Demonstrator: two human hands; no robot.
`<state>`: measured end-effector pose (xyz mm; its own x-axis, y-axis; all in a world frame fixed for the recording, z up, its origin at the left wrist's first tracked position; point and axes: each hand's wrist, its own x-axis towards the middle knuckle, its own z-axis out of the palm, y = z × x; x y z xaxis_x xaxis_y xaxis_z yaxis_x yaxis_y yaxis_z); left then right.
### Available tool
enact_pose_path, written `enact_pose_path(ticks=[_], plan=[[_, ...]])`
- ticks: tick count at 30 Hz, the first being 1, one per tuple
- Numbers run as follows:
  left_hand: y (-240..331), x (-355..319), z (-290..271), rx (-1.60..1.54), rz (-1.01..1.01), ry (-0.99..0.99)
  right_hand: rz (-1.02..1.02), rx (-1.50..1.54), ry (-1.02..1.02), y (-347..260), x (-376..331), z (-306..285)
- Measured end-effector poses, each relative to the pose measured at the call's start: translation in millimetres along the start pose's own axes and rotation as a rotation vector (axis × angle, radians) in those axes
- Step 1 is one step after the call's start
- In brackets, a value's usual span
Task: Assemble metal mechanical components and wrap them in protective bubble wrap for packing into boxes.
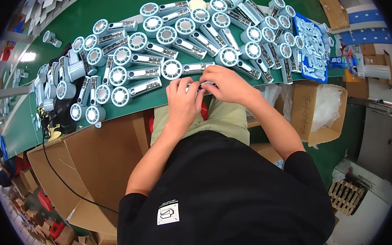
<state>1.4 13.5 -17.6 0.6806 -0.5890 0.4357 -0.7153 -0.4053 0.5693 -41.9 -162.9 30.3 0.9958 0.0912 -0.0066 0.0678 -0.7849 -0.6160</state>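
Note:
My left hand (183,103) and my right hand (226,84) meet at the table's near edge, above my lap. Their fingertips pinch together around something small and pale, mostly hidden by the fingers. Just beyond them lies a light-blue handheld device (172,69) with a round, vented head. Its handle (197,67) points right and shows a silver inlay, close to my right knuckles. Many similar devices cover the table beyond; several handles are uncovered, with dark and metallic inner parts showing, such as one handle (158,50) in the middle.
A blue tray (322,80) of small light-blue parts sits at the table's right end. Dark cloth and a black cable (50,154) are at the left. Below the green table (128,109) stand a large carton (101,150) and, right, an open carton (305,111) with plastic bags.

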Motion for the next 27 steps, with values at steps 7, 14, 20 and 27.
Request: enact_pose_path(ticks=[7, 14, 20, 27], plan=[[-1, -3, 1, 0.006, 0.010, 0.009, -0.166, -0.029, 0.066, 14, -10, 6], [-2, -3, 2, -0.017, -0.001, -0.013, -0.276, -0.282, -0.015, 11, -7, -3], [0, 0, 1, -0.051, 0.010, -0.038, -0.301, -0.355, -0.004, 11, -10, -5], [1, -1, -3, -0.048, 0.005, -0.114, -0.254, -0.197, 0.113, 15, -14, 4]])
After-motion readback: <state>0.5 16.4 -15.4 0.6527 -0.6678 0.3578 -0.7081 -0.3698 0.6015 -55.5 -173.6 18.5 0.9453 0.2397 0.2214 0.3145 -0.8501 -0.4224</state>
